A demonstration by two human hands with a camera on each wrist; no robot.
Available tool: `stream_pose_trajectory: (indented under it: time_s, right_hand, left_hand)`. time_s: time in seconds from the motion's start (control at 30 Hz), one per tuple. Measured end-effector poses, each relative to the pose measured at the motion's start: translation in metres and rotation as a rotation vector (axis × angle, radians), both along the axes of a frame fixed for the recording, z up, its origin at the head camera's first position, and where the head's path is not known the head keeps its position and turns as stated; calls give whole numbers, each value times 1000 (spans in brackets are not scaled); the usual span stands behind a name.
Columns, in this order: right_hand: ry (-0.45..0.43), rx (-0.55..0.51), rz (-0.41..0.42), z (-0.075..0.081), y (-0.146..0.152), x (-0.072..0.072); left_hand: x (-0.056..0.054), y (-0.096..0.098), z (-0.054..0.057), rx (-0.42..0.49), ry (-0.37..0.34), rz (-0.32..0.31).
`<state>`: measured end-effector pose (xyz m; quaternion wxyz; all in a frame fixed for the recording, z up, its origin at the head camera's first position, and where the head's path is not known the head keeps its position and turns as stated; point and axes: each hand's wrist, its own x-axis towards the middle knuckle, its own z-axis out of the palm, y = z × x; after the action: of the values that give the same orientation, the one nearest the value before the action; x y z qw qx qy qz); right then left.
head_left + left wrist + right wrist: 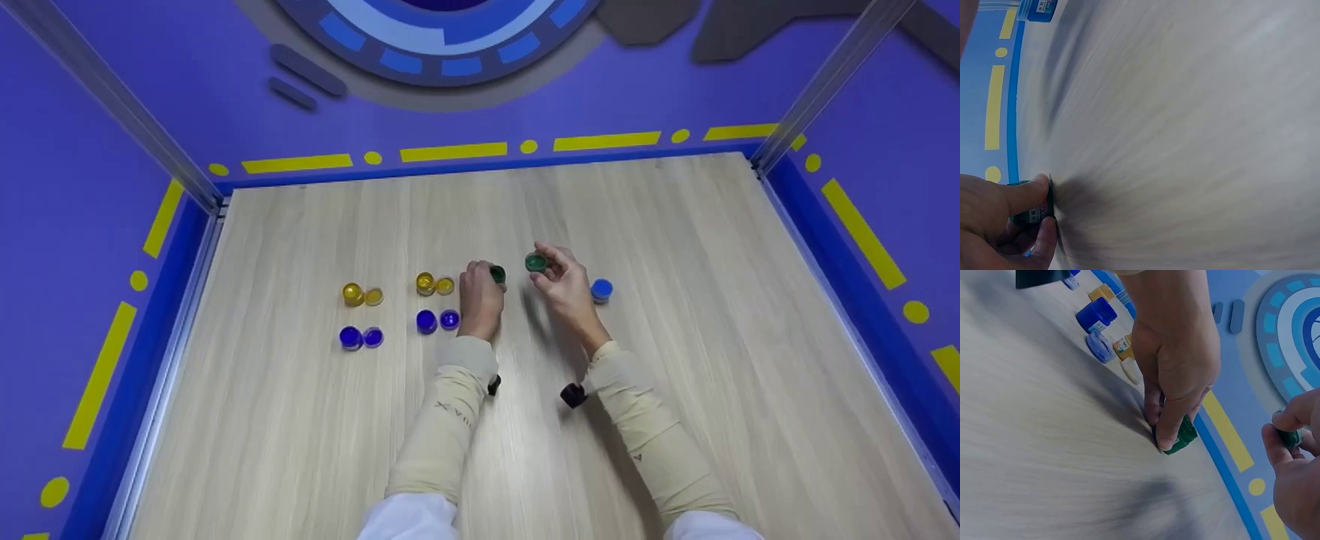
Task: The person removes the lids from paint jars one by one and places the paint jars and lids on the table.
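My left hand (pixel 480 300) grips a small green paint jar (pixel 497 275) that stands at the table surface. In the left wrist view the thumb and fingers wrap the labelled side of this jar (pixel 1037 212). To its right, my right hand (pixel 566 291) pinches a round green lid (pixel 535 262) above the table, its inner face turned up. The right wrist view shows the lid (pixel 1292 438) between thumb and fingers, apart from the open green jar (pixel 1185 436). A blue jar (pixel 601 291) stands just right of my right hand.
Left of my hands are two open yellow jars (pixel 425 283) (pixel 352 293) and two open dark blue jars (pixel 426 322) (pixel 350 337), each with its lid beside it. Purple-blue panels (pixel 420 127) border the wooden table (pixel 300 450).
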<state>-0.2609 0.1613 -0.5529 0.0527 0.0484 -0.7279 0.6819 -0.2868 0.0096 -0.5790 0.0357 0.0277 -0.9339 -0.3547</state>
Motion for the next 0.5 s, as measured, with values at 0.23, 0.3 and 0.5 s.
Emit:
stream_pose_trajectory:
  time_s: [0.23, 0.3, 0.5]
  right_hand:
    - [-31, 211, -12, -14, -5, -12]
    - [-38, 274, -20, -18, -6, -16]
    - [-85, 381, -12, -28, -10, -23]
  left_hand:
    - [-1, 3, 1, 9, -42, 4]
    - [-2, 3, 0, 10, -54, 4]
    - [-4, 3, -3, -3, -42, 14]
